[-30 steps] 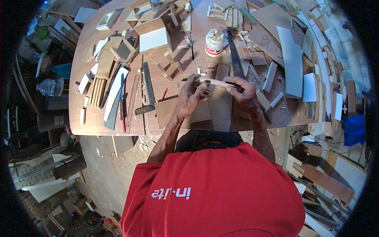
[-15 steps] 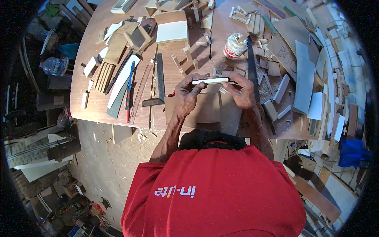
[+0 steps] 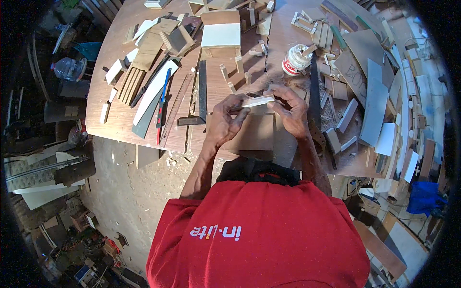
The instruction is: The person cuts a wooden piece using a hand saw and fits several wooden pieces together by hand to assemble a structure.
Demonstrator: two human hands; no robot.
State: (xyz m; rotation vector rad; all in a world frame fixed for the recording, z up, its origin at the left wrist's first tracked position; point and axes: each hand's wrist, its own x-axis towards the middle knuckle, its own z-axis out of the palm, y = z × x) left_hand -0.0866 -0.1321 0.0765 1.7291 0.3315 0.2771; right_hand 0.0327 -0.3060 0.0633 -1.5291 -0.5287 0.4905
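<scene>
Between my two hands, above the near edge of the workbench, is a small flat wooden piece [image 3: 258, 101] with pale edges, tilted a little up to the right. My left hand [image 3: 228, 121] pinches its left end, the thumb below and the fingers on top. At the other end my right hand [image 3: 291, 113] grips it with thumb and fingers. A bare brown board [image 3: 252, 132] lies under the hands. Just beyond them stands a small wooden frame with upright pegs [image 3: 236, 77]. My fingers partly hide the piece's ends.
An open white jar of paste [image 3: 294, 63] holds a wooden stick. To the left lie a metal try square [image 3: 202, 89], a ruler [image 3: 175, 110] and a red-and-black handled tool [image 3: 160, 117]. A white-topped miniature bed [image 3: 221, 34] stands farther back. Offcuts crowd the right side.
The wooden piece has turned in my hands, its right end now higher and more of its broad face showing. Both hands still hold it. The whole view has shifted slightly.
</scene>
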